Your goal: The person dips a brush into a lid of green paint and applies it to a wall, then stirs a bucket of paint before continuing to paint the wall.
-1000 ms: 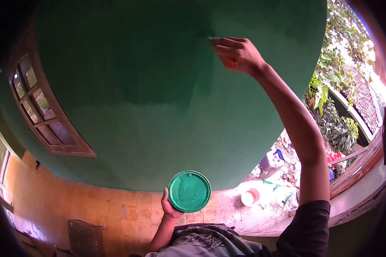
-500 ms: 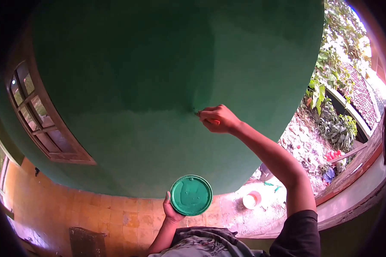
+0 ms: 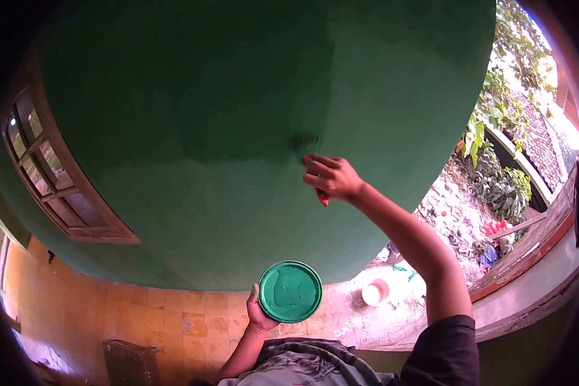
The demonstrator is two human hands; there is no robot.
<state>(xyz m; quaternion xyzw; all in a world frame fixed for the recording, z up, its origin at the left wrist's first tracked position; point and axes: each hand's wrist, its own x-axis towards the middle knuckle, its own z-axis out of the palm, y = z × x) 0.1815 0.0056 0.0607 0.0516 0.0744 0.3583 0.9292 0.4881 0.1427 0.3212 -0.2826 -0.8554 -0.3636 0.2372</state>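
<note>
My right hand [image 3: 332, 178] is closed around a paintbrush [image 3: 322, 197], whose reddish handle end sticks out below my fingers. Its dark bristles point up against the green wall [image 3: 238, 212], at the lower edge of a darker green patch [image 3: 251, 109]. Lower down, my left hand [image 3: 259, 314] grips the left rim of a round green paint lid [image 3: 290, 291], thumb at its edge. Green paint coats the lid's shallow inside.
A wooden-framed window [image 3: 61, 174] is set in the wall at left. Orange tiles [image 3: 167, 315] cover the floor, with a dark block-like object [image 3: 130, 361] on them. A white bucket [image 3: 374, 293] stands to the right, near rubble [image 3: 453, 212] and plants [image 3: 505, 183].
The brush has swung so that its bristles now show above my right hand and its handle points downward. The view has shifted slightly; my left hand still holds the lid.
</note>
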